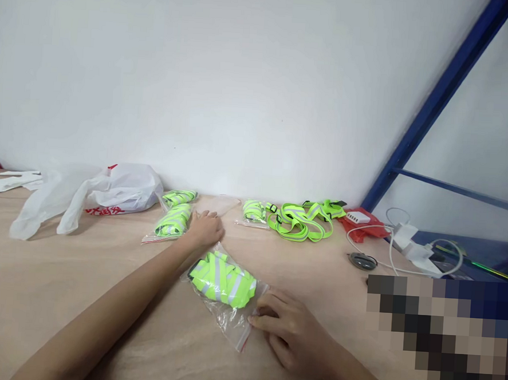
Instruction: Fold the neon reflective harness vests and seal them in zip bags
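Observation:
In front of me lies a clear zip bag (pixel 228 329) holding a folded neon-green reflective strap (pixel 225 280). My right hand (pixel 292 330) pinches the bag's right edge, near the zip end, between thumb and fingers. My left hand (pixel 207 228) reaches past the bag's far corner, palm down with its fingers stretched forward and partly hidden. Just left of it sits another bagged green strap (pixel 173 219), with one more bagged strap (pixel 179 197) behind. Beyond its fingers lies a flat clear bag (pixel 222 204).
Near the wall rest a further bagged strap (pixel 254 210) and loose green reflective straps (pixel 299 221). White plastic bags (pixel 125 185) stand at left. A red packet (pixel 370 228), white cables and chargers (pixel 414 248) and a dark mouse (pixel 362 261) lie right, near a blue metal frame (pixel 431 115).

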The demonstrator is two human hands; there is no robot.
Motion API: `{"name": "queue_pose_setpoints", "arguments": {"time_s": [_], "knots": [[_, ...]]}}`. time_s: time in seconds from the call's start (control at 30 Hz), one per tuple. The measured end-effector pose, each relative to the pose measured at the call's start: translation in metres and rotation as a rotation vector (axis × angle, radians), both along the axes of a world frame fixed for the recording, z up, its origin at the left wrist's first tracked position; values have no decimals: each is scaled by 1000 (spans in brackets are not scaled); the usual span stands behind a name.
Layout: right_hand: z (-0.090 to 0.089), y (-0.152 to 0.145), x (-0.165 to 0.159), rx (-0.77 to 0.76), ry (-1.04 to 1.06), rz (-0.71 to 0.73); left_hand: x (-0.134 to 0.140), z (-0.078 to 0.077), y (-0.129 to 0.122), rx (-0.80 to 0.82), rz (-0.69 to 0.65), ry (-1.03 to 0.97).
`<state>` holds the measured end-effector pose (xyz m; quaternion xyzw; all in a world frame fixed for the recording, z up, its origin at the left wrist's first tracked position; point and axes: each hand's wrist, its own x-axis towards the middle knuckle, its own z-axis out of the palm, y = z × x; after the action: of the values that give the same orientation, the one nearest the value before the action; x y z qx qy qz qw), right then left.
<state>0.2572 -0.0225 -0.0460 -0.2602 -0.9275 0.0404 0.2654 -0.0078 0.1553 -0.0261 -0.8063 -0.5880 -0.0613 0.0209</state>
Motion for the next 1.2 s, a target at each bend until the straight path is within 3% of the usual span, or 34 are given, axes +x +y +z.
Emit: {"name": "queue_pose_setpoints", "arguments": {"time_s": [0.17, 0.33, 0.43, 0.57, 0.73, 0.9, 1.03, 1.1, 1.2], "knots": [[3, -8, -8, 15, -23, -2, -20, 28, -11, 204, -71, -171], [-11, -9, -19, 219, -25, -2, -71, 54, -61, 466, -105, -638], [-23, -1, -22, 333, 38, 41, -103, 56, -101, 503, -30, -855], [-34, 17, -30, 270, -25, 6, -132, 44, -130, 621, 33, -901], [-29, 39, -62, 77, -83, -39, -152, 31, -127, 773, -17, -822], [3, 71, -101, -157, -176, -167, -170, 38, -127, 757, 79, -1066], [17, 105, -130, -175, -291, -332, -187, 46, -130, 687, 220, -1354], [15, 115, -142, -159, -334, -405, -192, 47, -130, 648, 269, -1461], [5, 119, -148, -146, -349, -386, -191, 45, -129, 540, 270, -1527]]}}
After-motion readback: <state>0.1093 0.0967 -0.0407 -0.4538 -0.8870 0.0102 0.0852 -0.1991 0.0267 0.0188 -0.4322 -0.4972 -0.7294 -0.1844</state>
